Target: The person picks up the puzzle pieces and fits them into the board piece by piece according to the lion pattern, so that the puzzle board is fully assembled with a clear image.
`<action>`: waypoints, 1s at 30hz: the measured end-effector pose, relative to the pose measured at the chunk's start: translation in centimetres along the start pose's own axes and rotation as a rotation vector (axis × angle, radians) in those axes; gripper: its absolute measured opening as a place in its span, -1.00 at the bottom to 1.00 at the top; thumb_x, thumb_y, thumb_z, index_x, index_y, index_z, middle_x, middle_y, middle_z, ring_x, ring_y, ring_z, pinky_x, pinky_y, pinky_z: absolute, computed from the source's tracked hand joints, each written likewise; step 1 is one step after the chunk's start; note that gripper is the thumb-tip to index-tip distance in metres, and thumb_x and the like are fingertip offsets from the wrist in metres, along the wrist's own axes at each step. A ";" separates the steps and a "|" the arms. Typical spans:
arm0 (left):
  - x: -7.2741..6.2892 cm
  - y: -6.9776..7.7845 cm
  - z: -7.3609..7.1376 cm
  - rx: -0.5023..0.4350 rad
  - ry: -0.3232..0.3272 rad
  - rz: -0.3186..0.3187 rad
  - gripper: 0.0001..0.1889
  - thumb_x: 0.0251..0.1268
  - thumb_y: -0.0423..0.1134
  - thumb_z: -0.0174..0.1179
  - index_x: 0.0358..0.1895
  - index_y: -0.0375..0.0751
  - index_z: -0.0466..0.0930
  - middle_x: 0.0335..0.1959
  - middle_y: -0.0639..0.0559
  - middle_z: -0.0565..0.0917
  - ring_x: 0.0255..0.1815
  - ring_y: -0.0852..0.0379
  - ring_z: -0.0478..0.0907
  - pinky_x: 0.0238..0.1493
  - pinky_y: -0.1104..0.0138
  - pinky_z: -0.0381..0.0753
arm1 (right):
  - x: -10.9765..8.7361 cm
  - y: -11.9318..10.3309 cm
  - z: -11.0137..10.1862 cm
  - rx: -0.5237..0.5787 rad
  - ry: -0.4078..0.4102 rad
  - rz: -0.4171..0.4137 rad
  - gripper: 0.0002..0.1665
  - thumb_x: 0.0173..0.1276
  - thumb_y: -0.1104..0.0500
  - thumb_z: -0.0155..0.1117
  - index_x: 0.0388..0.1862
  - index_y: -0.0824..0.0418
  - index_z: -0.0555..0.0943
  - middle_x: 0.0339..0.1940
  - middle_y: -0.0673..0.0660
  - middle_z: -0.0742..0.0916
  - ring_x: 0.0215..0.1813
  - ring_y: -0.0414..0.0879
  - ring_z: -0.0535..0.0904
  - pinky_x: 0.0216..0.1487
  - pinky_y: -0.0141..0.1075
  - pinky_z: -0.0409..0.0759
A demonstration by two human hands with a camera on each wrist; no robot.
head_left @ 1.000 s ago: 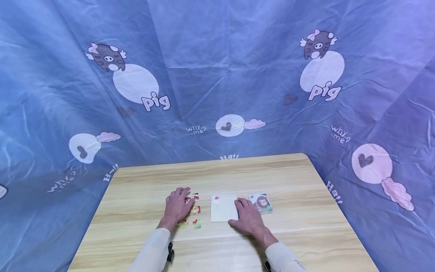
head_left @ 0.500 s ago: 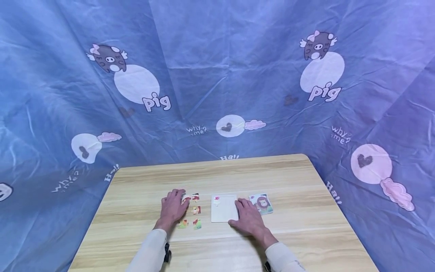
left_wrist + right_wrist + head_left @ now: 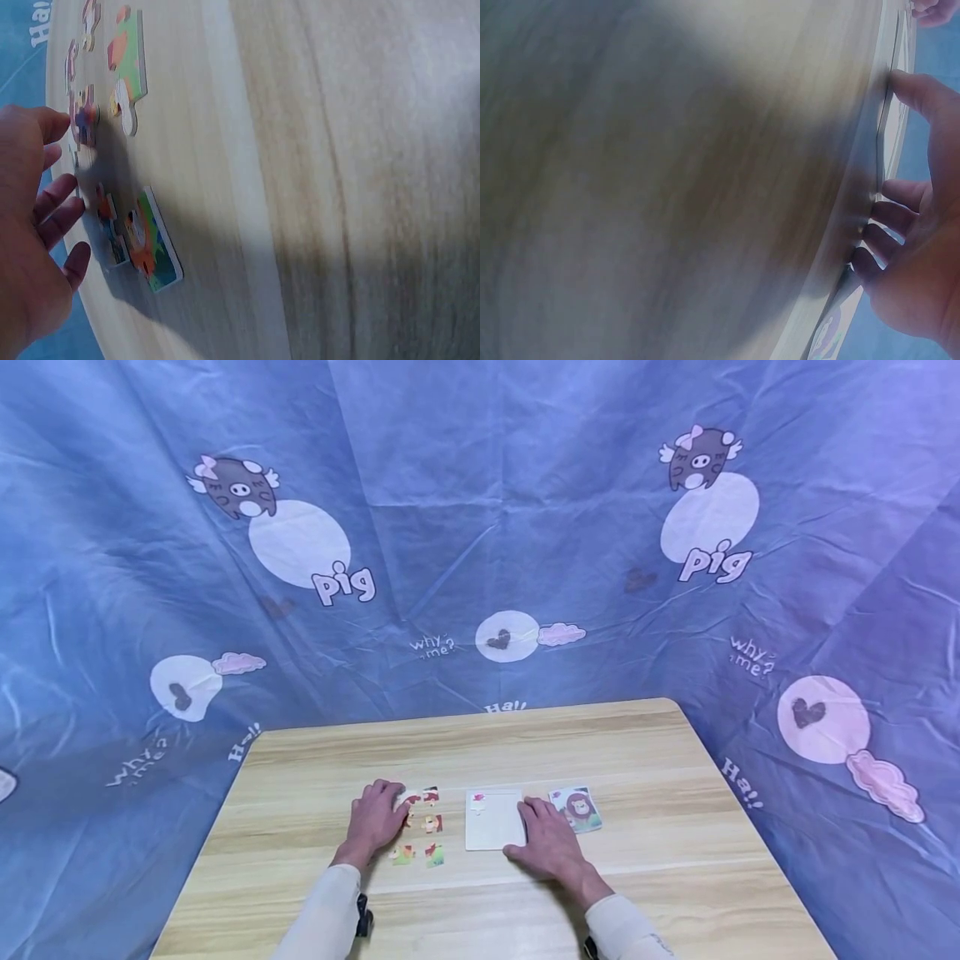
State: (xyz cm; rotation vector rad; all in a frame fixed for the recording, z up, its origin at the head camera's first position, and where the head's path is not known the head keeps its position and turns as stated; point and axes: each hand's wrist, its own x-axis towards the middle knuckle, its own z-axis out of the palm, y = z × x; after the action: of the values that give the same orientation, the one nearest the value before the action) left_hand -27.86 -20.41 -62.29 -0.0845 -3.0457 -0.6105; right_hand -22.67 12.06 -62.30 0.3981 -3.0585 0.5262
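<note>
My left hand (image 3: 375, 817) is over the left side of a group of loose jigsaw pieces (image 3: 432, 823), partly hiding some. The left wrist view shows its fingers (image 3: 56, 217) spread and loosely bent, nothing between them, near pieces such as a green-and-orange one (image 3: 154, 244). My right hand (image 3: 549, 839) holds a white square puzzle tray (image 3: 493, 831) at its right side, thumb by the near edge and fingers along the right edge. One piece with a pink print (image 3: 478, 802) lies in the tray's far left corner.
Just right of my right hand lies a lion picture card (image 3: 581, 810), partly covered by that hand. Everything sits on a wood-grain table (image 3: 637, 877). A blue printed cloth (image 3: 450, 568) hangs behind and beside it.
My left hand has drawn left, away from the pieces, so more of them show. My right hand, the tray and the card keep their places.
</note>
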 end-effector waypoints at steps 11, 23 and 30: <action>0.4 -0.8 -0.7 -0.009 -0.050 0.060 -0.63 0.32 -0.06 0.18 0.15 -0.04 0.58 0.13 -0.10 0.51 0.17 -0.12 0.40 0.04 -0.08 0.34 | -0.1 -0.1 0.0 0.007 -0.004 0.005 0.04 -0.02 -0.35 0.35 0.33 0.24 0.41 0.33 0.23 0.48 0.38 0.15 0.37 0.40 0.01 0.29; 0.9 -1.2 -0.8 0.011 -0.084 0.082 -0.64 0.32 -0.08 0.19 0.17 0.05 0.57 0.13 -0.05 0.49 0.13 -0.07 0.39 0.04 -0.05 0.33 | -0.1 -0.2 -0.1 -0.004 -0.010 0.003 0.05 0.00 -0.36 0.34 0.34 0.24 0.40 0.34 0.22 0.47 0.38 0.15 0.36 0.40 0.00 0.28; 1.1 -1.2 -0.8 -0.003 -0.090 0.080 -0.65 0.32 -0.08 0.19 0.15 0.02 0.57 0.15 -0.06 0.48 0.15 -0.07 0.37 0.04 -0.05 0.31 | 0.0 -0.2 -0.2 -0.003 -0.009 0.008 0.04 0.00 -0.35 0.35 0.34 0.24 0.40 0.34 0.23 0.48 0.38 0.14 0.36 0.41 0.00 0.28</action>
State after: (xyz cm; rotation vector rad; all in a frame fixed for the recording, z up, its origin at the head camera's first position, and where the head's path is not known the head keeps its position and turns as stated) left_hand -29.00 -21.78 -61.99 -0.2392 -3.1096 -0.6225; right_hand -22.63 11.94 -62.06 0.3897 -3.0699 0.5208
